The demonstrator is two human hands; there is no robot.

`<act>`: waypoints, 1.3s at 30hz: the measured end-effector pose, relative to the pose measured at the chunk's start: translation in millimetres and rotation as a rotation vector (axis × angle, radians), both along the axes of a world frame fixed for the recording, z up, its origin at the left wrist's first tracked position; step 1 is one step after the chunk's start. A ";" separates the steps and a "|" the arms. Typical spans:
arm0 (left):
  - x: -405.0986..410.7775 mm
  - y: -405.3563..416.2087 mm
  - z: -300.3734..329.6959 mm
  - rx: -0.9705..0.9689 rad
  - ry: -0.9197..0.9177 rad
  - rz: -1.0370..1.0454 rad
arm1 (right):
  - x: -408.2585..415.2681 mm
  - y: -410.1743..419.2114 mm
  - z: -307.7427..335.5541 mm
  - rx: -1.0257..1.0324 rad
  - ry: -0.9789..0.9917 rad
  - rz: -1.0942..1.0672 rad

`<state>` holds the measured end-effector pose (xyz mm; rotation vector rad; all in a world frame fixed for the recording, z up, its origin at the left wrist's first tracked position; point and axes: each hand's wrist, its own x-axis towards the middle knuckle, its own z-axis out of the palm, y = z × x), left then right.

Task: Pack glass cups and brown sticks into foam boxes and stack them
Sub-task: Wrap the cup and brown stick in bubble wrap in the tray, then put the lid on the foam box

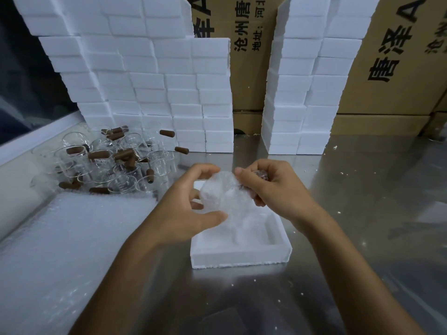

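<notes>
Gripping a bubble-wrapped bundle from both sides, the left hand and right hand hold it just above an open foam box. Farther left lie cups and sticks; stacked boxes stand behind.

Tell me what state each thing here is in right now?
Left hand: fingers curled round the bubble-wrap bundle.
Right hand: pinches the bundle's top.
Bubble-wrap bundle: held over the open foam box; contents unclear.
Open foam box: lidless, lying flat on the metal table.
Glass cups: loose pile, unpacked.
Brown sticks: scattered among the cups.
Foam box stacks: closed, piled high.
Bubble-wrap sheets: lying flat.
</notes>
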<state>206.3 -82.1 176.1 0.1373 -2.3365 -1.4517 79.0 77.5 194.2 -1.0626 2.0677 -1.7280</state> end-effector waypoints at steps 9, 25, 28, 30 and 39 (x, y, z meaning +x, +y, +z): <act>1.3 -5.7 -9.1 -0.216 -0.279 -0.018 | -2.8 -6.2 -13.5 0.321 0.112 0.109; -6.4 -6.7 -28.6 -0.333 -0.312 0.052 | -25.3 9.7 -16.1 0.642 0.146 0.139; -6.8 -8.3 -29.8 -0.333 -0.317 0.050 | -27.9 11.6 -16.1 0.654 0.130 0.130; -6.1 -9.5 -29.5 -0.336 -0.334 0.043 | -28.9 11.6 -16.9 0.651 0.127 0.126; -7.4 -8.3 -31.5 -0.344 -0.312 0.070 | -29.7 9.8 -25.3 0.752 0.150 0.110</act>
